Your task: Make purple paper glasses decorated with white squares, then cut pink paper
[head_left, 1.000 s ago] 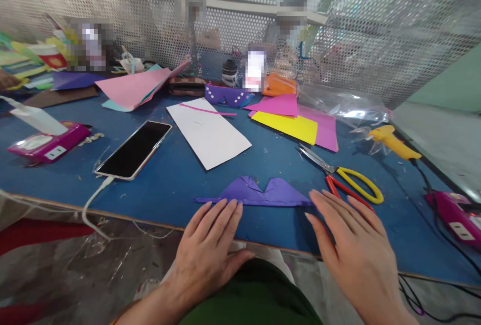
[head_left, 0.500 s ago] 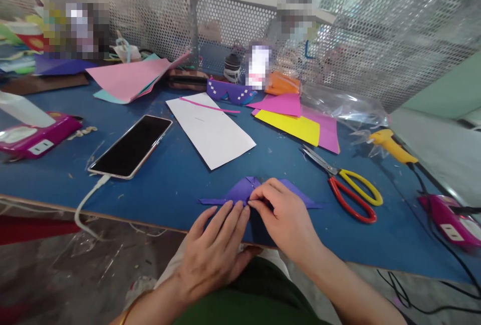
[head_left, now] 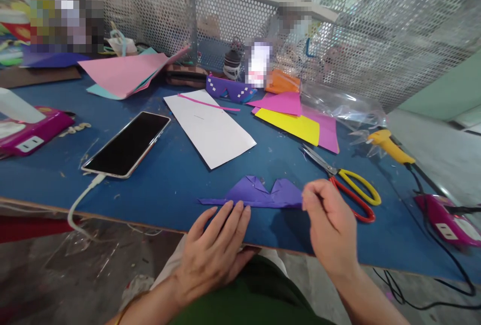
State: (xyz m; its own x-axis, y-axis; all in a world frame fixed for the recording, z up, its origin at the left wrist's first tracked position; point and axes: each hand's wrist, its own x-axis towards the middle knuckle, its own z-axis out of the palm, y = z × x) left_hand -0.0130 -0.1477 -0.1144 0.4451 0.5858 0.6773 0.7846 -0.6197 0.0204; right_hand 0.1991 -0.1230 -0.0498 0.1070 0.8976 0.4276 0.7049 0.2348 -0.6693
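Observation:
A folded purple paper (head_left: 250,192) with two raised peaks and a narrow strip along its lower edge lies near the front of the blue table. My left hand (head_left: 218,240) rests flat, fingers stretched out, its fingertips pressing the paper's lower edge left of the middle. At the paper's right end my right hand (head_left: 332,227) is closed, thumb and fingertips pinched on the edge; the tip of the paper there is hidden behind the hand. Scissors (head_left: 340,175) with one red and one yellow handle lie just beyond my right hand.
A phone (head_left: 130,143) on a white cable lies left. White paper (head_left: 210,129), purple paper glasses (head_left: 231,89) and yellow paper (head_left: 289,125) are farther back. Right are a yellow glue gun (head_left: 391,145) and a magenta power strip (head_left: 449,220). A perforated metal panel (head_left: 233,14) rises behind.
My right hand has moved right from the middle of the purple paper to its right end, uncovering the notch between the peaks. The left hand stays in place.

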